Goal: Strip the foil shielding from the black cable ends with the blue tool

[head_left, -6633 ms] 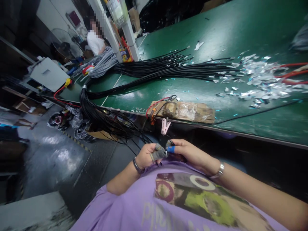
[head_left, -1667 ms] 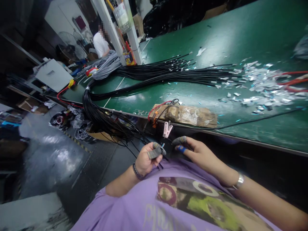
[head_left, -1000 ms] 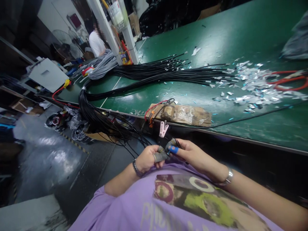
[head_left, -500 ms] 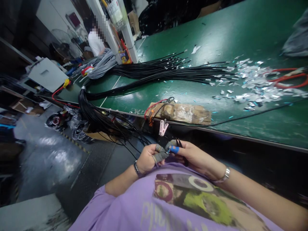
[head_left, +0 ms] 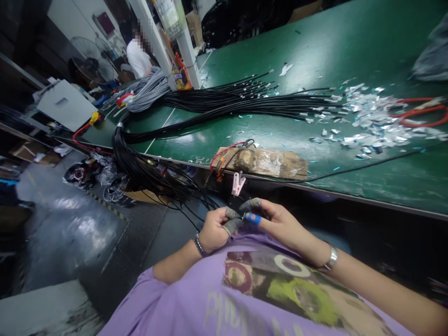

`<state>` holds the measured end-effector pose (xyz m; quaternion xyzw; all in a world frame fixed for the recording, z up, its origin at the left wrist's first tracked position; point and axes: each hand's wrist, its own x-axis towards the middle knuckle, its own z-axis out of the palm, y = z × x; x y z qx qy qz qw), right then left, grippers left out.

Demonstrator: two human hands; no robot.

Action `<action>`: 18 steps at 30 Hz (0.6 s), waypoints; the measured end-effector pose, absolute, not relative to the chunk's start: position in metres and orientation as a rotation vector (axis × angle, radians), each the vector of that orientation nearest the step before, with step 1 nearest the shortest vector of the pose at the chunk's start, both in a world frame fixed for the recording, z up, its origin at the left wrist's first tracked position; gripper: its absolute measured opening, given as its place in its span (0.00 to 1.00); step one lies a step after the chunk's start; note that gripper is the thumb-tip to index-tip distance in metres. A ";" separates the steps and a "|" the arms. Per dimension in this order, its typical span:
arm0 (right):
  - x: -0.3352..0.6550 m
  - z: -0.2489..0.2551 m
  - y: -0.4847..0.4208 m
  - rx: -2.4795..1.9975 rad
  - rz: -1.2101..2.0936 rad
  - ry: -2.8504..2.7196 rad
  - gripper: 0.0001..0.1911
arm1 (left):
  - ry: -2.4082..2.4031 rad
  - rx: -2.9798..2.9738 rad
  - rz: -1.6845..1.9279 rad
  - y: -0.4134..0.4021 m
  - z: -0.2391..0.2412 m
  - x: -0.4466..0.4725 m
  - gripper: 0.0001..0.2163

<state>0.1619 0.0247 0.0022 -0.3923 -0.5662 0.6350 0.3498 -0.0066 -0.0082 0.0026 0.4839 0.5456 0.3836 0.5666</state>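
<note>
My left hand (head_left: 216, 227) is closed in a pinch, with grey covers on its thumb and forefinger. A thin black cable appears to run into it, and a small bluish wire tip (head_left: 244, 216) shows at its fingertips. My right hand (head_left: 275, 218) is close beside it, with blue tape round the thumb and a grey cover on the forefinger. Those two fingers stand slightly apart by the wire tip. Something dark and thin shows behind the thumb, but most of it is hidden in the hand. Both hands are in front of my purple shirt, below the bench edge.
On the green bench (head_left: 350, 182) lie black cable bundles (head_left: 224, 109), foil scraps (head_left: 374, 121), red-handled scissors (head_left: 423, 112) and a wooden block (head_left: 273, 163). A pink clothes peg (head_left: 238, 184) hangs at the edge. Cables (head_left: 140, 168) droop at left. A person (head_left: 138, 58) is behind.
The right forefinger has lifted away from the thumb, opening a gap. Dark prongs that stuck up between the right fingers no longer show there. The left hand has hardly moved.
</note>
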 end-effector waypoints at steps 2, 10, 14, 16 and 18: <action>0.161 0.002 0.024 -1.036 1.679 -1.429 0.16 | 1.283 1.145 0.906 -0.008 0.001 -0.007 0.19; 0.156 -0.006 0.021 -1.071 1.739 -1.271 0.17 | 1.290 1.106 0.925 -0.009 -0.002 -0.007 0.19; 0.160 -0.008 0.024 -1.047 1.490 -1.449 0.16 | 1.286 1.070 0.913 -0.008 -0.001 -0.007 0.20; 0.162 -0.007 0.025 -0.983 1.381 -1.553 0.15 | 1.279 1.051 0.899 -0.008 -0.001 -0.007 0.21; 0.163 -0.005 0.026 -0.926 1.346 -1.640 0.12 | 1.271 1.022 0.878 -0.008 -0.001 -0.008 0.21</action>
